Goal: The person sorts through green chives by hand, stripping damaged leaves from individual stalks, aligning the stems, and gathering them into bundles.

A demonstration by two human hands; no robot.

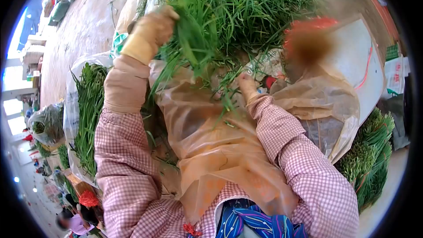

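Grassy green stalks (194,39) are clamped in the left hand (157,25) — grip unclear for the right hand (246,83) — with more contained by a clear plastic bag (71,105).

Greens (251,6) heaped in front, beyond apron (220,150), which covers lap. Board (363,61) to right of heap, string (366,72) on it; film (326,101) between board and apron, partly over board's near side. Bunches (368,163) at right, nearer body than board. Crate (391,53) past board, far right, sack (395,74) just beside (contents can't be told). At left, stalks (90,114) in liner (72,119); bag (49,121) farther left, more stalks inside. Cord (88,198) at left, nearer body than liner.
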